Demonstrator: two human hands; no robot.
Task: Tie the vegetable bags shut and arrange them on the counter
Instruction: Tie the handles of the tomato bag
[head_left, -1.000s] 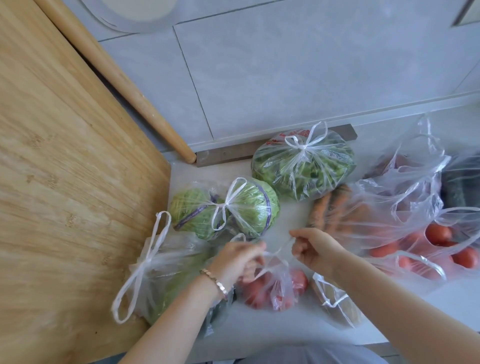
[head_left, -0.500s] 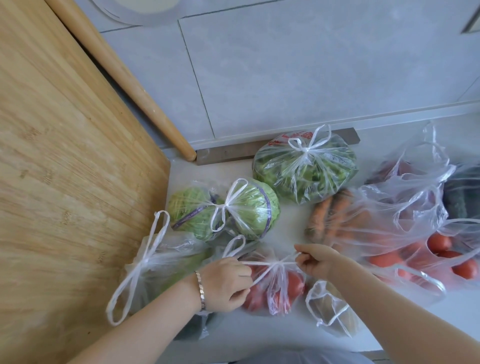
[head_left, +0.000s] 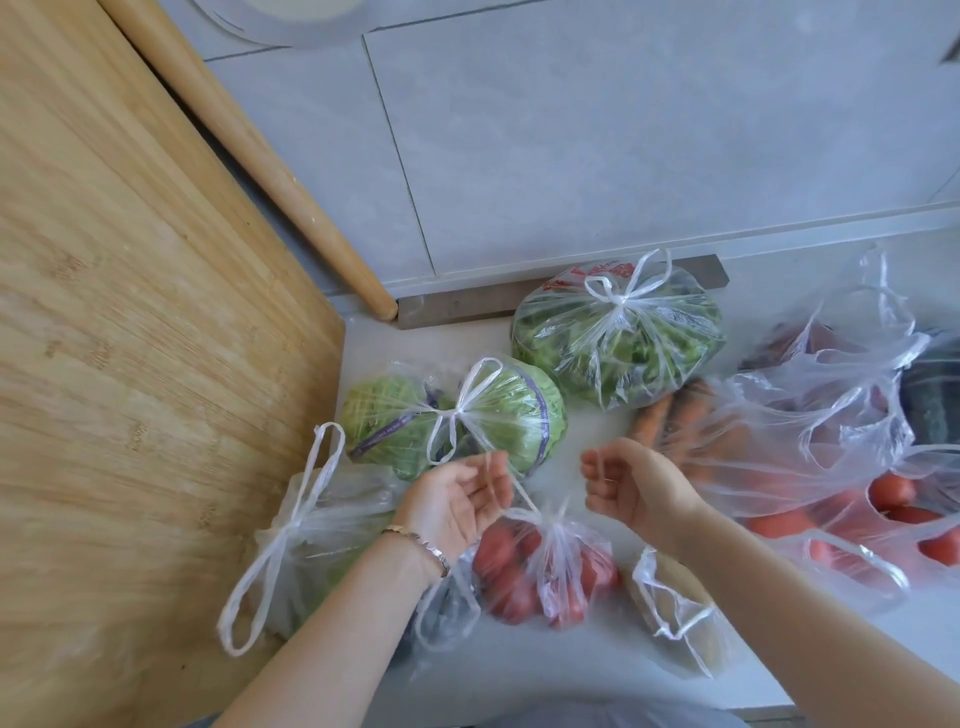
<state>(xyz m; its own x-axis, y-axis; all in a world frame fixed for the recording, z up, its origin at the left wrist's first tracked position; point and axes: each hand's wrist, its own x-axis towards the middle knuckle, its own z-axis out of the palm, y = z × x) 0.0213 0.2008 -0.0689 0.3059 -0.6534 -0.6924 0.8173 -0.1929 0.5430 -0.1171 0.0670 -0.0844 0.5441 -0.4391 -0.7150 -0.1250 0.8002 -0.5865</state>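
Observation:
A small clear bag of tomatoes (head_left: 545, 569) lies on the white counter (head_left: 519, 670) near its front edge, its neck knotted. My left hand (head_left: 460, 501) hovers palm-up just left of the knot, and one loose handle strand rests across its fingertips. My right hand (head_left: 631, 486) is palm-up to the right of the knot, fingers loosely curled and holding nothing. Tied bags lie behind and to the left: cabbage (head_left: 483, 415), leafy greens (head_left: 618, 343) and a pale green vegetable (head_left: 322, 545).
Untied bags crowd the right side: carrots (head_left: 691, 415), loose tomatoes (head_left: 831, 525) and a small brownish bag (head_left: 675, 613). A bamboo cutting board (head_left: 130, 364) and rolling pin (head_left: 249, 150) lean on the left. The tiled wall stands close behind.
Both hands were pulling the tomato bag's handles tight into a knot. They have let go, turned palm-up and lifted slightly apart.

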